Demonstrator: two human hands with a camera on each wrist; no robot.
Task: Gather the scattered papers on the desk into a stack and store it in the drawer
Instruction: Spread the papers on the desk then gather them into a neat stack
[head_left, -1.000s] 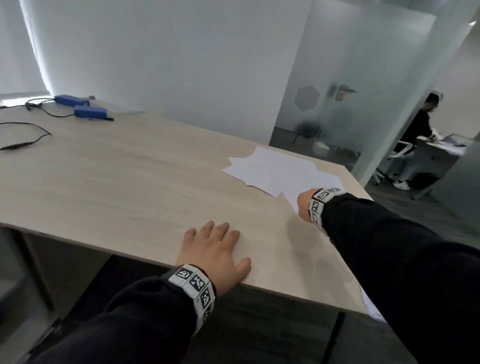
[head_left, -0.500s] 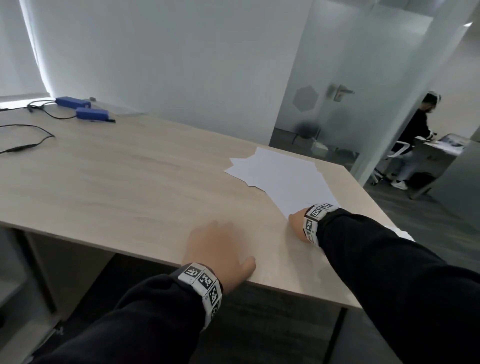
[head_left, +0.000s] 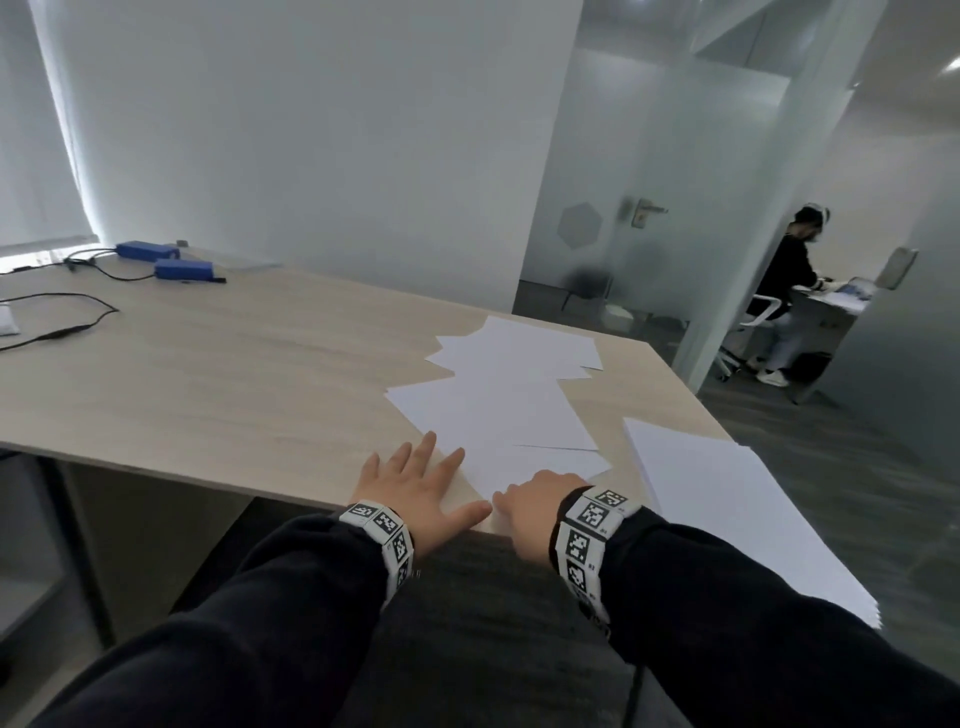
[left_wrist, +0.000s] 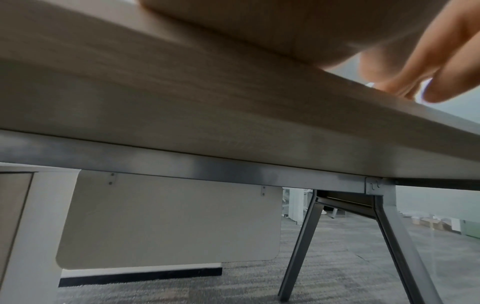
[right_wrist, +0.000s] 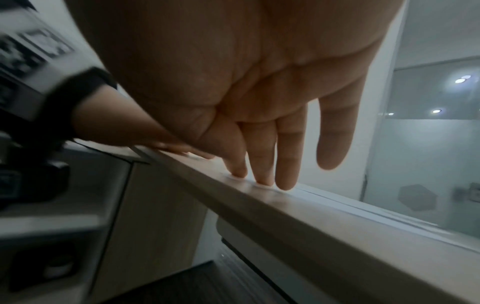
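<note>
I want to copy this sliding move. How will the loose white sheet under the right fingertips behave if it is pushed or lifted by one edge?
The loose white sheet looks thin and lies flat on the desk, so it probably slides easily under the right hand. Lifted by one edge, it would likely droop. Overlapping the scattered papers, it may drag neighbours along.

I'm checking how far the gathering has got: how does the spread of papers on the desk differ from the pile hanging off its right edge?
The scattered papers lie fanned at differing angles, fully on the desk; the squared pile has aligned edges and overhangs the desk's right side. The right hand presses fingertips on the scattered papers' near sheet; no hand touches the squared pile. Both are blank white sheets.
</note>
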